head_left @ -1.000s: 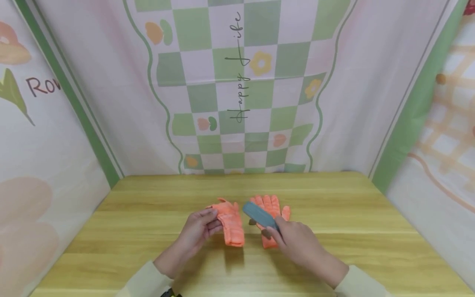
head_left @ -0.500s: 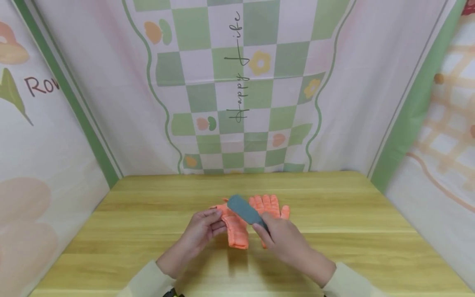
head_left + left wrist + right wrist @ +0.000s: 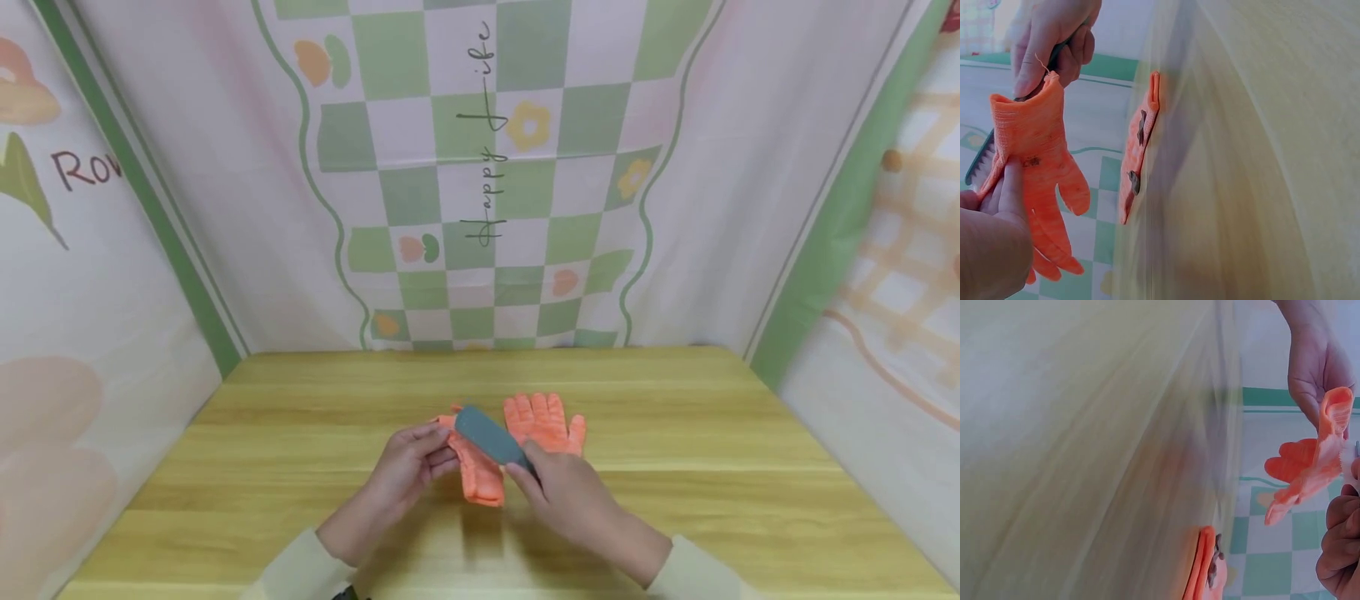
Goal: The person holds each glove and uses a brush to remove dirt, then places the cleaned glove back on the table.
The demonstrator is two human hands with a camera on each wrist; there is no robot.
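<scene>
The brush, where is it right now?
In the head view, the brush is below centre in the right hand, overlapping the orange glove held by the left hand.

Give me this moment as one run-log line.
left hand: holds orange knitted glove aloft | right hand: grips teal flat-backed brush, bristles facing that glove | other orange knitted glove: on yellow wood-grain table

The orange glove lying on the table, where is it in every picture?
Head: the lying glove is below and right of centre, partly hidden by the right hand.
Left wrist: the lying glove is a thin strip just left of centre.
Right wrist: the lying glove is cut off at the bottom, right of centre.
Shared landmark: the other orange glove, held by the left hand.
</scene>
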